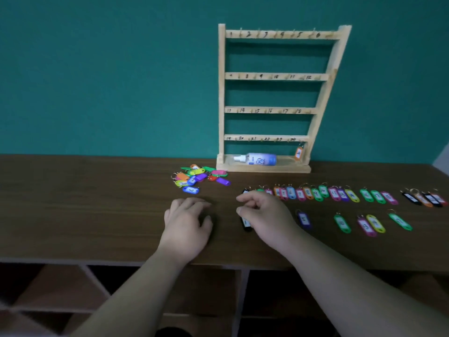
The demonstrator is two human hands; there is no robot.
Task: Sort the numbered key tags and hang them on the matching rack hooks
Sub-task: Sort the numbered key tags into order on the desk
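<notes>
A wooden rack with four numbered hook rows stands at the back of the brown table. One orange tag hangs from its bottom right hook. A loose pile of coloured key tags lies left of the rack's base. A long row of tags runs to the right, with a shorter second row nearer me. My left hand rests flat on the table, holding nothing. My right hand hovers with curled fingers over a black tag; whether it touches the tag is unclear.
A small spray bottle lies on the rack's bottom shelf. A teal wall stands behind the table. Below the table's front edge are open cubby shelves.
</notes>
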